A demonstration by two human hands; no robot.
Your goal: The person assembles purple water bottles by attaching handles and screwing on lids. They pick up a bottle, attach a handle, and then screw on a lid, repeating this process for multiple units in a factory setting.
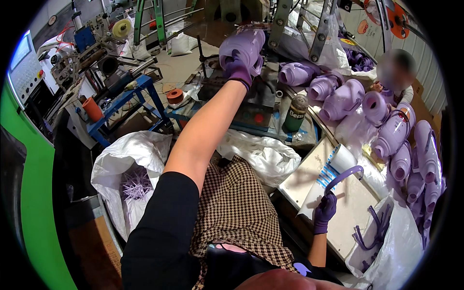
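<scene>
My left arm reaches far forward, and my purple-gloved left hand (237,70) is closed at the open mouth of a purple plastic jug (247,44). The jug lies on its side at the machine, its mouth toward me; how far my fingers go inside is hidden. Low on the right, my right hand (326,210), also gloved in purple, grips one end of a curved purple handle (345,175). The handle arches up above a white worktop (309,169), over a roll of white and blue film (328,169).
Several purple jugs (342,100) are piled at the right, near another person (396,72). A white sack (394,251) holds purple handles; another sack (130,150) holds thin purple scraps. A green can (296,113) stands beside the machine. A blue stand (130,94) is at left.
</scene>
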